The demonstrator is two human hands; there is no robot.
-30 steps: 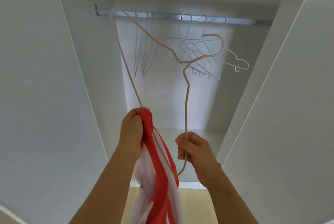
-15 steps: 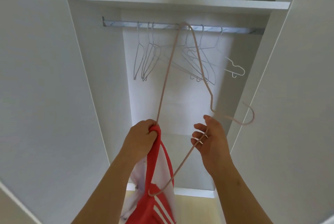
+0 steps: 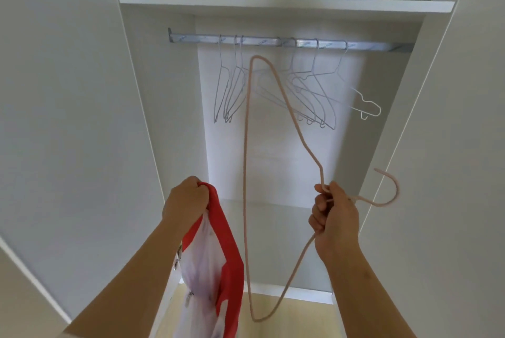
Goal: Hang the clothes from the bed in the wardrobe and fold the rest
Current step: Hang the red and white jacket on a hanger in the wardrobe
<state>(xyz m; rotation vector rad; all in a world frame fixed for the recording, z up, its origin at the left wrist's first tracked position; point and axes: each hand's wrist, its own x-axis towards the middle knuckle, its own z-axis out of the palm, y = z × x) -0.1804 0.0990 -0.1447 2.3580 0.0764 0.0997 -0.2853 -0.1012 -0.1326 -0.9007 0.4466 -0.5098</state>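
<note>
My left hand (image 3: 185, 199) grips the top of a red and white garment (image 3: 218, 269), which hangs down from my fist in front of the open wardrobe. My right hand (image 3: 333, 217) grips a thin pink hanger (image 3: 246, 173) at its neck, with the hook (image 3: 388, 190) pointing right. The hanger stands on end, one corner up near the metal rail (image 3: 273, 42) and the other down by the wardrobe floor. Hanger and garment are apart.
Several bare white wire hangers (image 3: 308, 92) hang on the rail, one group at the left (image 3: 229, 92). A white shelf (image 3: 284, 4) runs above the rail. White wardrobe doors (image 3: 68, 119) stand open at both sides; pale wood floor (image 3: 295, 318) shows below.
My right hand closed round the hanger's neck and turned the hanger upright, its hook swinging down to the right. The hanger came free of the garment, which my left hand kept holding.
</note>
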